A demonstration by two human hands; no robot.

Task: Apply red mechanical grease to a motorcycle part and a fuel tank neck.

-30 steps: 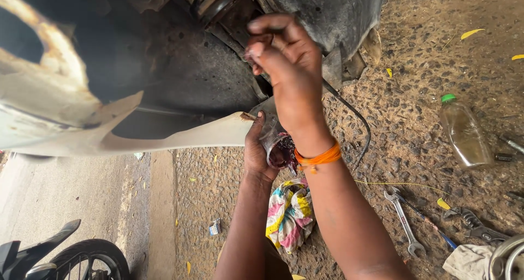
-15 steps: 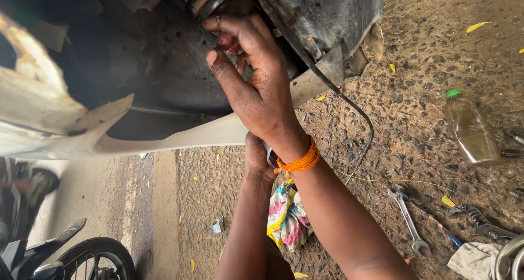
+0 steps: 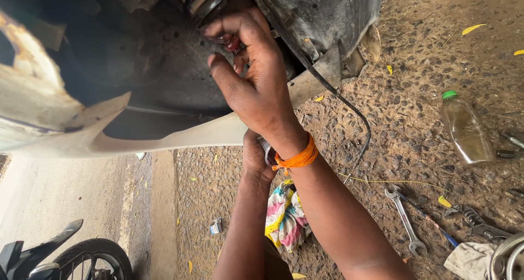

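Fingers of the right hand were bent and spread a little, their tips pressed up into the dark hollow of the wheel arch, where they met a round metal part with something reddish just beneath it. Whether those fingers pinched anything could not be told, since the tips were half hidden in shadow. An orange thread band circled the right wrist.

Lower down, the left hand sat just under the pale edge of the car's body panel, largely covered by the right forearm. Its fingers were curled around a small shiny metal piece, only a sliver of which showed.

A thin black cable hung from the underside of the car and looped down over the gravel ground. Below the arms lay a bright patterned rag. To the right, well apart from both hands, a spanner lay on the gravel, with pliers and a screwdriver close to it. A clear plastic bottle with a green cap lay farther up. A motorbike wheel showed at the lower left corner.
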